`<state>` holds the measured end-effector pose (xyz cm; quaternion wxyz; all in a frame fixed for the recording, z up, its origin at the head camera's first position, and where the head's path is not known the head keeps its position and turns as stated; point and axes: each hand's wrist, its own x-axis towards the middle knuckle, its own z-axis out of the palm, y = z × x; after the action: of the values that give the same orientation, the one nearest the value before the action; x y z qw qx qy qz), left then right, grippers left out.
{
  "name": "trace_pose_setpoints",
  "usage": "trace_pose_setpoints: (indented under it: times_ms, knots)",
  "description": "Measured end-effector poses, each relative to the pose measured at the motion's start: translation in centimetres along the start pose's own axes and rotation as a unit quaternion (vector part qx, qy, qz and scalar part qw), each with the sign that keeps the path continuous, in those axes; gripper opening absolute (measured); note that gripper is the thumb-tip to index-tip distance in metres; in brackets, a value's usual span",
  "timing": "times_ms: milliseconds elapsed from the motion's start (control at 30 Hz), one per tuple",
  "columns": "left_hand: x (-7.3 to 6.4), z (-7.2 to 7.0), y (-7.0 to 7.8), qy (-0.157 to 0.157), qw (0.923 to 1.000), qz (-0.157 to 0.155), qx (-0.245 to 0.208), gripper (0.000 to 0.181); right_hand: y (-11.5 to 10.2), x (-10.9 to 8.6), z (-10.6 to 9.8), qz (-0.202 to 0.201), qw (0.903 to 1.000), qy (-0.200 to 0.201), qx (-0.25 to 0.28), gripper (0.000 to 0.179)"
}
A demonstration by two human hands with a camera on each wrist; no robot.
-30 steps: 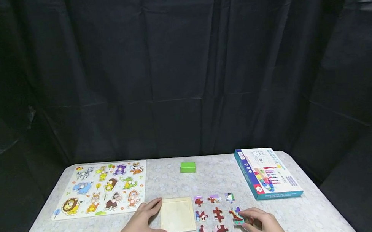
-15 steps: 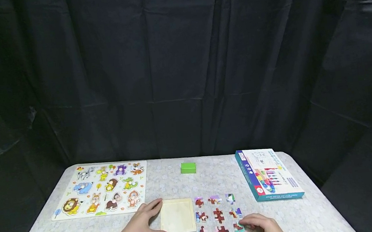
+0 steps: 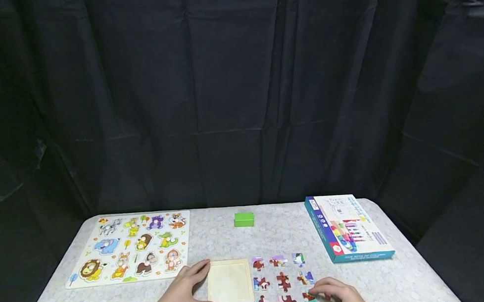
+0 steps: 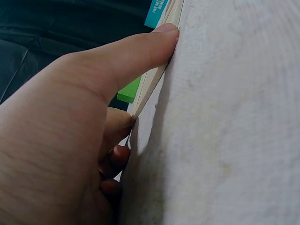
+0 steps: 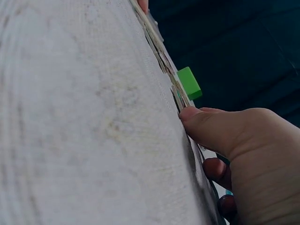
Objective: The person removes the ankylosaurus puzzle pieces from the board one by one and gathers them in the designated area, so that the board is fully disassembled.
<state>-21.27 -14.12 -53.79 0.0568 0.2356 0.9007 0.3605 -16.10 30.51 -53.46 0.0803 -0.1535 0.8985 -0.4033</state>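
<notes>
A shallow square wooden puzzle tray lies on the table in the head view. My left hand holds it along its left side, thumb at the near corner and index finger at the far corner. To the right of the tray, jigsaw pieces lie apart in three rows of three, among them a dark red middle piece. My right hand pinches the lower right jigsaw piece at its right side between thumb and fingers. In the right wrist view the thumb touches that piece's edge, low at the tabletop.
An animal peg puzzle board lies at the back left. Behind the tray sits a green block. A flat toy box occupies the back right. Black curtain hangs behind the table.
My right hand has moved toward me with the jigsaw piece, from the middle right to the lower right spot. Over the last half second it has barely shifted. My left hand stays at the tray.
</notes>
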Motion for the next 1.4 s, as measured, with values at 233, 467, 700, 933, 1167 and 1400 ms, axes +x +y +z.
trace_pose_setpoints:
  times_ms: [233, 467, 700, 933, 1167, 1400]
  knots:
    - [-0.1, 0.1, -0.07, 0.004, 1.0, 0.003, 0.001, 0.105, 0.16, -0.04, 0.08, -0.009, 1.0, 0.0, 0.004, 0.027]
    - [-0.11, 0.1, -0.11, 0.008, 0.9999, 0.005, -0.006, 0.105, 0.11, -0.01, 0.07, -0.021, 0.9998, 0.003, -0.003, 0.027]
    - [-0.14, 0.0, -0.03, 0.013, 0.9999, 0.004, -0.003, 0.104, -0.13, 0.09, 0.02, -0.015, 0.9999, 0.004, -0.003, 0.027]
    - [0.02, -0.12, 0.05, 0.011, 0.9998, -0.001, -0.013, 0.104, 0.03, 0.25, 0.06, -0.026, 0.9996, 0.01, -0.008, 0.026]
    - [0.0, -0.08, 0.09, 0.012, 0.9997, -0.003, -0.02, 0.105, 0.23, 0.33, -0.07, -0.01, 0.9999, 0.0, -0.006, 0.026]
    - [-0.07, -0.01, 0.07, 0.003, 0.9997, -0.006, -0.022, 0.104, 0.08, 0.16, -0.15, 0.004, 1.0, -0.008, 0.004, 0.028]
